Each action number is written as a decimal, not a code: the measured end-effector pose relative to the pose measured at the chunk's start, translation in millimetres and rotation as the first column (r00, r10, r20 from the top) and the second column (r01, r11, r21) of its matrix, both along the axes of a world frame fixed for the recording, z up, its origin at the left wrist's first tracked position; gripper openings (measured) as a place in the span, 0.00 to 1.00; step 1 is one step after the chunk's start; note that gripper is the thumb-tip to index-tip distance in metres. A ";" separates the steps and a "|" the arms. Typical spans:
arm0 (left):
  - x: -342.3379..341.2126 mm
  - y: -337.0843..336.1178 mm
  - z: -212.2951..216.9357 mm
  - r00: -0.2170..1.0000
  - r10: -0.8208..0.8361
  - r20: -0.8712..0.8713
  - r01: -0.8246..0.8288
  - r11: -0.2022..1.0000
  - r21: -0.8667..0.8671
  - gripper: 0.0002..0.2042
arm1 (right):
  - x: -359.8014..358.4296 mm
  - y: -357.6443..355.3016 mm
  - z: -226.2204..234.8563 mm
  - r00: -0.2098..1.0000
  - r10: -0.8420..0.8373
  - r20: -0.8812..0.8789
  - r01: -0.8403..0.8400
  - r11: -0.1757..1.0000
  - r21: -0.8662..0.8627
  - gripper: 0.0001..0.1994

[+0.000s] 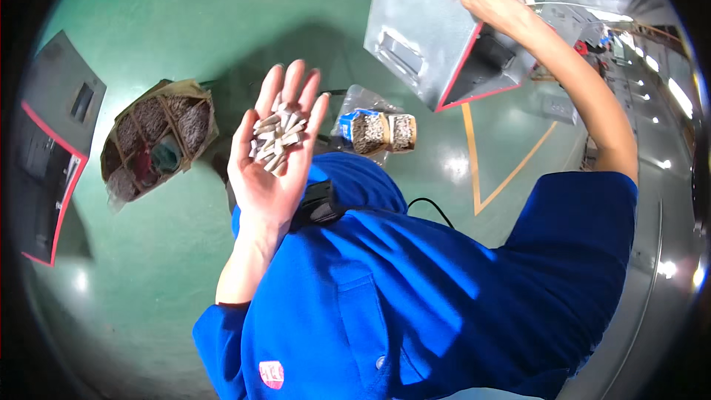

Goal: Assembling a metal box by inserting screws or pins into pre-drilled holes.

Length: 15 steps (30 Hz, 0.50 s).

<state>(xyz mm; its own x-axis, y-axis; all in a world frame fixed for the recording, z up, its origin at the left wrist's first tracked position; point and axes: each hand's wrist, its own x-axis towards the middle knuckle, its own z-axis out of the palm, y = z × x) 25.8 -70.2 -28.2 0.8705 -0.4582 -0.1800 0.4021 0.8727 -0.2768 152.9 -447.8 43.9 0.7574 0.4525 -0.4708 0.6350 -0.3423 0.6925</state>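
1. Holding a loose heap of small pale pegs (289, 139) in my left hand (268, 185), palm up. Fingers are open and almost straight, so the pegs just sit there unclamped.
2. Right hand (489, 0) is out at the far right, fingers curled at the top edge of a grey box (426, 22) with red trim. Can't tell how tight that grip is, tbh.
3. Left of my pegs, a partitioned carton (194, 89) sits on the green floor (163, 252), loaded with little grey-brown bits, plus something greenish in one compartment.
4. Right of the pegs there's a small blue-sided pack (345, 124) of pale bits, with clear plastic (361, 96) around it.
5. Way over left: another red-trimmed grey housing (63, 81). Yellow lines (472, 167) mark the floor on the right.
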 end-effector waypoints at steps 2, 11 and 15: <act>2.7 -2.4 -2.0 1.000 -0.013 0.027 0.013 1.000 0.003 0.27 | 1.8 -6.4 -1.6 0.990 0.107 0.087 -0.100 0.991 -0.085 0.04; 10.0 -10.0 -3.7 0.995 -0.045 0.088 0.044 0.999 0.011 0.28 | 17.3 37.6 16.6 0.996 -0.053 0.076 0.022 0.935 0.355 0.16; 14.5 -13.7 -6.1 0.996 -0.026 0.081 0.021 0.998 0.067 0.28 | -24.2 160.8 25.9 0.875 0.312 -0.370 0.306 0.238 0.922 0.09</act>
<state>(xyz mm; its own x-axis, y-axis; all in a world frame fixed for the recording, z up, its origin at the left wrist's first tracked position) 40.3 -83.9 -34.4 0.8726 -0.4680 -0.1396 0.4416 0.8782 -0.1839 128.7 -287.0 69.8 0.6242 0.7768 0.0838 0.7111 -0.5204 -0.4729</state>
